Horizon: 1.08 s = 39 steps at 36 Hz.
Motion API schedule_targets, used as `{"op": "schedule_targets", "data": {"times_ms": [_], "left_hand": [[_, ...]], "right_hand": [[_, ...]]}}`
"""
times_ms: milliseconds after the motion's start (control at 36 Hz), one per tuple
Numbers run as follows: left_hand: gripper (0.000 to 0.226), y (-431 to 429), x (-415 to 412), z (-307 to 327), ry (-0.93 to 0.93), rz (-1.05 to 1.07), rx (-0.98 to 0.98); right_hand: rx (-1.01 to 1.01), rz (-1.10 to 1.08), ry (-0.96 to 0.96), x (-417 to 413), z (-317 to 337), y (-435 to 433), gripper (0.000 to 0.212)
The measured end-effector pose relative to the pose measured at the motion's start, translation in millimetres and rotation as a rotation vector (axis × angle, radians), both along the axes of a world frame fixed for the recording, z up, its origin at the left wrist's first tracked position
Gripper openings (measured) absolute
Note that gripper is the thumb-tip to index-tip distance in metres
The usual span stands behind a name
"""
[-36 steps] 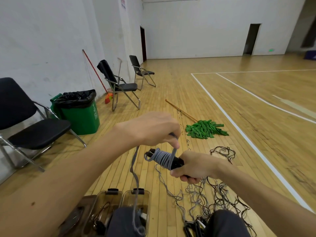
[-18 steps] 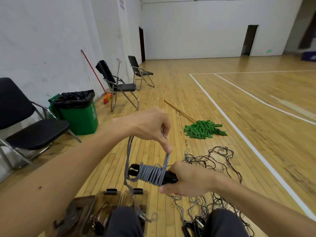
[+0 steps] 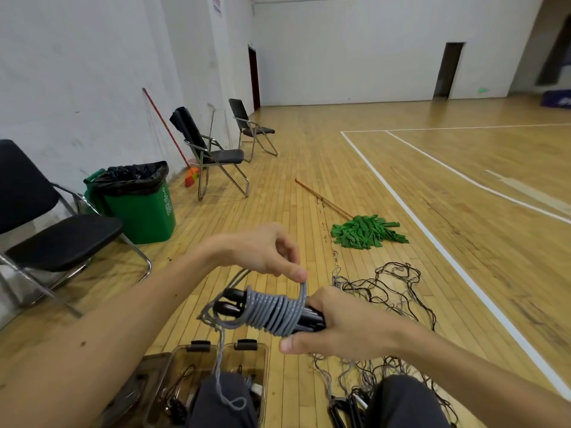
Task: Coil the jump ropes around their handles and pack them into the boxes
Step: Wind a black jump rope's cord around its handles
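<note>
Boxes come first: two clear, brown-tinted plastic boxes with black latches (image 3: 200, 346) sit on the floor between the person's knees, dark cords showing inside. Just above them hangs the loose tail of a grey braided jump rope (image 3: 275, 313), most of it wound in tight turns round a pair of black plastic handles (image 3: 230, 301) held side by side.

The right hand (image 3: 343, 329) is wrapped round the handles' right end, thumb underneath. The left hand (image 3: 262, 251) pinches the cord between thumb and forefinger just above the coil, the other fingers curled.

That cord looks light and limp, with no spring of its own, so I'd say it needs tension or the turns will slacken. The stiff handles are the place to grip, and the tail wants tucking under a turn.

Further right on the boards lies a tangle of dark thin ropes (image 3: 380, 288), and beyond it a green strip mop (image 3: 364, 231).
</note>
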State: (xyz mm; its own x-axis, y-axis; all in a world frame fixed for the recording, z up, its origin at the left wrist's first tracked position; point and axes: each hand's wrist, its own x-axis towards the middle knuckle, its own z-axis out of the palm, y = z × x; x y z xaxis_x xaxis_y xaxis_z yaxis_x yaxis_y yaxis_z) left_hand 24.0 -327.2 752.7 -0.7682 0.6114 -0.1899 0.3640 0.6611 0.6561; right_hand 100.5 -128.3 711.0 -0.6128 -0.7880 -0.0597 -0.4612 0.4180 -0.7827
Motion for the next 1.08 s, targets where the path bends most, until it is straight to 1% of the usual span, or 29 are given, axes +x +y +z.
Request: {"op": "schedule_targets", "data": {"times_ms": [83,167,222,278,306,361,417,472,528,583,667,722,778,833,917,1000,1083], "left_hand": [[0.041,-5,1,-10,-0.063,0.008,0.078],[0.042,-6,-3,-17,-0.061,0.037,0.105],[0.028,-11,-8,-27,-0.039,0.080,0.124],[0.009,-26,-20,-48,-0.082,0.073,0.144],[0.007,-31,-22,-55,-0.083,0.118,0.128],[0.018,-28,-7,-49,-0.091,0.219,0.105],[0.031,-13,9,-42,-0.084,0.232,0.129],[0.035,0,24,-39,-0.055,0.217,0.194],[0.037,4,33,-43,-0.030,0.224,0.230],[0.034,4,39,-46,-0.055,0.234,0.229],[0.025,8,44,-50,-0.106,0.226,0.220],[0.023,9,44,-53,-0.108,0.235,0.184],[0.028,10,44,-54,-0.106,0.246,0.130],[0.029,8,44,-54,-0.048,0.254,0.050],[0.025,12,48,-52,0.160,0.236,-0.161],[0.027,21,52,-46,0.356,0.223,-0.391],[0.029,24,52,-35,0.493,0.218,-0.522]], "right_hand": [[-0.076,-0.025,-0.036,-3,1,2,0.043],[-0.116,-0.047,-0.067,-8,3,6,0.042],[-0.133,-0.041,-0.115,-11,5,9,0.030],[-0.162,-0.043,-0.165,-15,7,13,0.012],[-0.176,-0.056,-0.177,-16,8,14,0.009],[-0.211,-0.102,-0.187,-19,9,16,0.012],[-0.254,-0.169,-0.211,-25,7,16,0.016],[-0.287,-0.244,-0.243,-32,2,17,0.014],[-0.316,-0.300,-0.306,-39,-4,20,0.012],[-0.327,-0.360,-0.348,-45,-11,22,0.013],[-0.267,-0.441,-0.270,-52,-19,22,0.016],[-0.203,-0.466,-0.196,-58,-23,21,0.018],[-0.163,-0.510,-0.149,-64,-26,25,0.017],[-0.149,-0.545,-0.142,-71,-28,31,0.017],[-0.107,-0.540,-0.141,-76,-33,33,0.018],[-0.082,-0.571,-0.135,-80,-36,29,0.015],[-0.061,-0.597,-0.151,-83,-35,27,0.015]]}}
